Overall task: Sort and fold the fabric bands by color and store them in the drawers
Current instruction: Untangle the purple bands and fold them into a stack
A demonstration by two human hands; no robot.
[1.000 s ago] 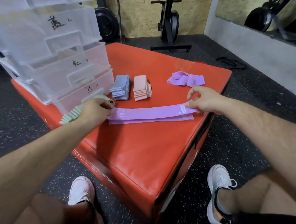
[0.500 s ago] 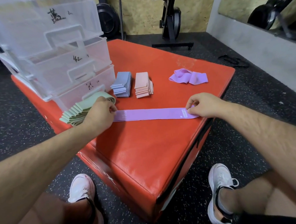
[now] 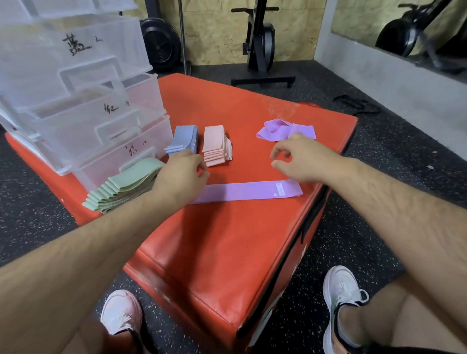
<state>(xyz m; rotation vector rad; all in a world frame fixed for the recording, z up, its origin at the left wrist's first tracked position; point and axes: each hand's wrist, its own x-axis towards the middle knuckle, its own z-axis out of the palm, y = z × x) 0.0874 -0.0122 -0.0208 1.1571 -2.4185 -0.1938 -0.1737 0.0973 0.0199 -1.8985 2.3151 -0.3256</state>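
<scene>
A: What is in the upper left?

B: The clear drawers [image 3: 83, 104]. They sit on the red box [image 3: 231, 246]. Just below them lies a green stack [image 3: 122, 187] of folded bands.

A: And the left hand?

B: The left hand [image 3: 180, 177] is just right of the green stack. A moment ago it held the left end of the long purple band [image 3: 244, 191]. Now it is lifted off. Its fingers are loosely curled and hold nothing. It hides that end of the band.

A: What is above it in the picture?

B: A blue stack [image 3: 184, 138] and a pink stack [image 3: 216, 146], side by side.

A: Where is the long band now?

B: It lies flat on the box, in the middle of the picture, going from left to right. A second ago both hands were pulling it straight. Now nobody holds it.

A: And the right hand?

B: The right hand [image 3: 303, 163] has let go too. It hangs over the right end, fingers bent and a bit apart, with nothing between them. Just above it is a crumpled band [image 3: 272, 132], also purple.

A: So what does that mean?

B: I think the long band is smooth and ready to fold. Purple has no stack yet. I cannot tell what is in the drawers.
</scene>
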